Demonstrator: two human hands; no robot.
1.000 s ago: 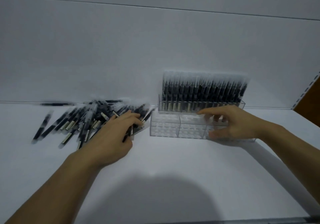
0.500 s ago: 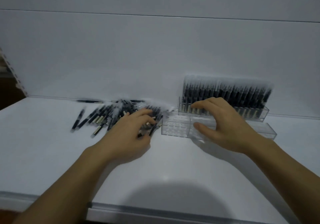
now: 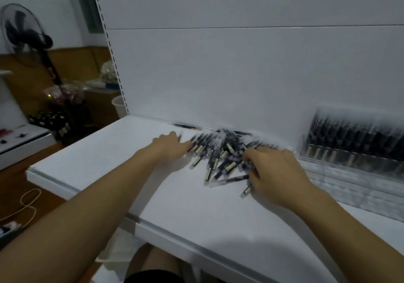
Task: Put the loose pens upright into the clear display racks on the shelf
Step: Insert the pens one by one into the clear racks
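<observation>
A heap of loose black pens [image 3: 220, 155] with clear caps lies on the white shelf [image 3: 135, 160] against the back panel. My left hand [image 3: 172, 146] rests flat at the heap's left edge, its fingers stretched and touching the pens. At the heap's right side, my right hand [image 3: 275, 173] has its fingers and thumb curled round several pens. Further right, a clear rack [image 3: 354, 149] full of upright pens stands by the back panel. In front of it stands an empty clear rack [image 3: 349, 186]. The picture is motion-blurred.
The shelf's front edge [image 3: 166, 225] runs diagonally below my arms, and its left end stops at a slotted upright [image 3: 113, 64]. Beyond that stand a black fan [image 3: 24, 29], a white bin [image 3: 119, 107] and cluttered furniture. A cord [image 3: 28, 204] lies on the floor.
My right hand left the empty rack and moved left onto the pen heap. My left hand slid to the heap's left edge. The view swung left, so the racks now sit at far right.
</observation>
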